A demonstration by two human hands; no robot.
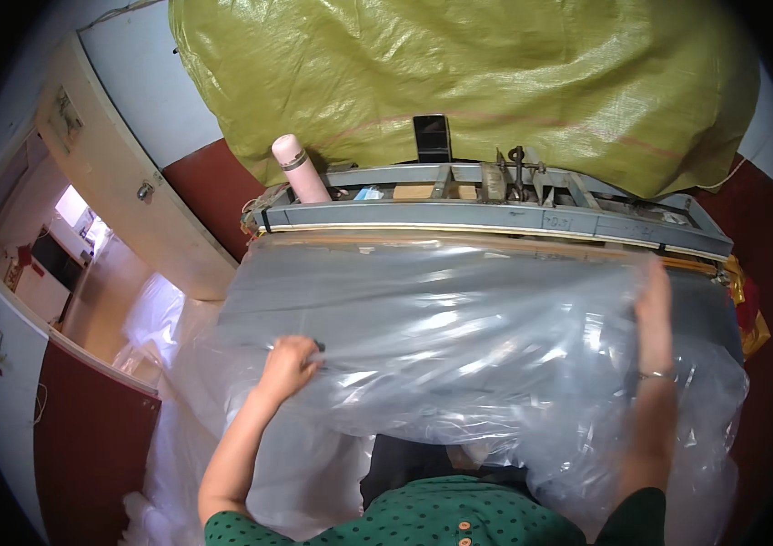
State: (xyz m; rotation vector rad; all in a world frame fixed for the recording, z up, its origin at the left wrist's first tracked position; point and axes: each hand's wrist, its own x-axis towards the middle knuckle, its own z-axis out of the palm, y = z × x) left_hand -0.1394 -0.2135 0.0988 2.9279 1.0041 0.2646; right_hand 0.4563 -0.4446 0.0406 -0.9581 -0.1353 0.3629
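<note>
At lower left of the frame, left hand [288, 363] closed, pinching a fold of the large clear plastic sheet [459, 346] spread across the middle over a grey surface. Above centre, pink cylindrical flask [300, 169] and black phone [431, 137] on the grey metal frame [495, 218], olive-green woven tarpaulin [459, 82] behind. At right, right hand [655, 305] seen through the plastic, fingers straight; grip cannot be told.

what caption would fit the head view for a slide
Both hands, left hand and right hand, spread clear plastic sheet over a grey table bearing a pink flask.
</note>
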